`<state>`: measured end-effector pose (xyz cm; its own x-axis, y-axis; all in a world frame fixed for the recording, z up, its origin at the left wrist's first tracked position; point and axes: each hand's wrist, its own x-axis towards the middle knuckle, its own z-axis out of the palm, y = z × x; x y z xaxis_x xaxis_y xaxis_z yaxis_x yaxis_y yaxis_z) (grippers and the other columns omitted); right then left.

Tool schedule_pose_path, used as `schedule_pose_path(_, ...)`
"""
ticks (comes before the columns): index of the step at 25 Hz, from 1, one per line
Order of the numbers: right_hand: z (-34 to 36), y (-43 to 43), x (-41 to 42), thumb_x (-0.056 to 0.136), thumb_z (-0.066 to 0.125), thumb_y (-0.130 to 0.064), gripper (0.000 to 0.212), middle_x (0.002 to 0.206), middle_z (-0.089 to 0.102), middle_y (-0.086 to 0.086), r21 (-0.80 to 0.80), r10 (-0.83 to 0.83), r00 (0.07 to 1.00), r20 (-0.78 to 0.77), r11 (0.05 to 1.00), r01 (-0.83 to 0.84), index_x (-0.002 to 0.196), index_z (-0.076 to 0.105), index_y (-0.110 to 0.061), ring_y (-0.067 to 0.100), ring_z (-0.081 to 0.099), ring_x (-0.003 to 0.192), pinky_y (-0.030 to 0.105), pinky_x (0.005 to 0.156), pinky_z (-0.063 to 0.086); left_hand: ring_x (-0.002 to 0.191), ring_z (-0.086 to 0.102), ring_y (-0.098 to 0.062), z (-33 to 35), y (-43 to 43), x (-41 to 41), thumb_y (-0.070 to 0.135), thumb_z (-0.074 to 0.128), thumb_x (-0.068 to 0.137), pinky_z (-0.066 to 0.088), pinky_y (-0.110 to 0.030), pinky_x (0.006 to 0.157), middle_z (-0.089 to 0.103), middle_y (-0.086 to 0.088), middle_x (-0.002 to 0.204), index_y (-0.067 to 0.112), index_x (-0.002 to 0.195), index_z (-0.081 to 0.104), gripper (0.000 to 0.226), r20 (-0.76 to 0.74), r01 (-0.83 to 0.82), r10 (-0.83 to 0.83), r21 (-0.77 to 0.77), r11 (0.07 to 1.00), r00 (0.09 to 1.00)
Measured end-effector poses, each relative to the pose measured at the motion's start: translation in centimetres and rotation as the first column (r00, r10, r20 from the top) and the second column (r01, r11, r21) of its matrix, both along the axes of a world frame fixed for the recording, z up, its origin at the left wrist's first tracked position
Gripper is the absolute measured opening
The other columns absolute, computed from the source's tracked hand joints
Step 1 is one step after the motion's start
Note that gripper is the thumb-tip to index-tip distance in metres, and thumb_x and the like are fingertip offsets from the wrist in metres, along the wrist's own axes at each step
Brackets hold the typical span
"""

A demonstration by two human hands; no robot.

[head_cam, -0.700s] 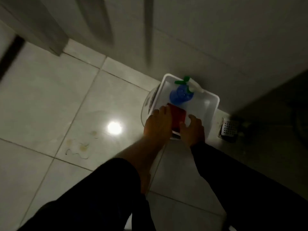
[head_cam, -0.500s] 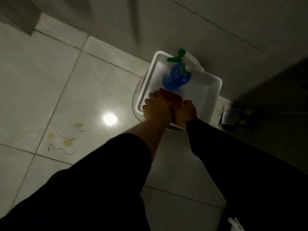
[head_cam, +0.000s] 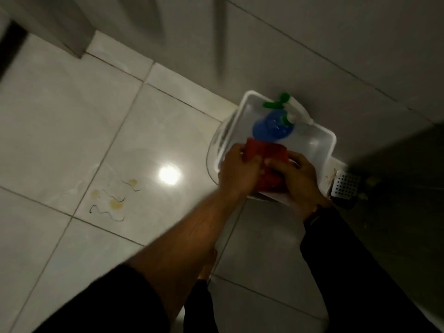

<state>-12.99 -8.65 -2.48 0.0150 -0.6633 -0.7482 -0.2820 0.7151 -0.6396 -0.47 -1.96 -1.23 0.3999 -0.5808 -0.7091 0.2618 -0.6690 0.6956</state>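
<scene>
Dim bathroom floor (head_cam: 72, 116): your left hand (head_cam: 237, 171) and right hand (head_cam: 298, 179), reaching into the white tub (head_cam: 314, 140) moments ago, now clutch the red cloth (head_cam: 266, 152), raised to its near rim.

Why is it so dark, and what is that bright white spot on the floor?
Head view: dim overall; the glare spot is probably a light mirrored in the glossy floor tile; deep shadow borders the drain grate at right; the left hand and right hand gripping the red cloth look slightly blurred.
</scene>
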Motion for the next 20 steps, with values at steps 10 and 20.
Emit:
schedule_pose_path(10, 0.8, 16.9, 13.8, 0.088, 0.073, -0.016, 0.056, 0.131, 0.078, 0.018, 0.419, 0.325, 0.814, 0.481, 0.730, -0.539, 0.142, 0.065, -0.010, 0.031, 0.079, 0.114, 0.037, 0.081, 0.068, 0.099, 0.075, -0.015, -0.8, 22.9, 12.8, 0.003, 0.064, 0.095, 0.062, -0.031, 0.085, 0.078, -0.013, 0.117, 0.016, 0.125, 0.073, 0.034, -0.217, -0.380, 0.359, -0.064, 0.923, 0.908)
schedule_pose_path(20, -24.6, 27.3, 33.7, 0.101, 0.061, -0.020, 0.062, 0.149, 0.066, 0.003, -0.299, 0.855, 0.343, -0.390, 0.235, -0.925, 0.161, 0.047, -0.028, 0.024, 0.074, 0.121, 0.045, 0.110, 0.058, 0.167, 0.018, -0.032, -30.5, 48.2, 18.2, 0.059, 0.045, 0.102, 0.015, -0.052, 0.131, 0.020, -0.011, 0.180, 0.019, 0.172, 0.023, 0.083, 0.590, -0.421, 0.054, 0.506, 0.753, 0.806)
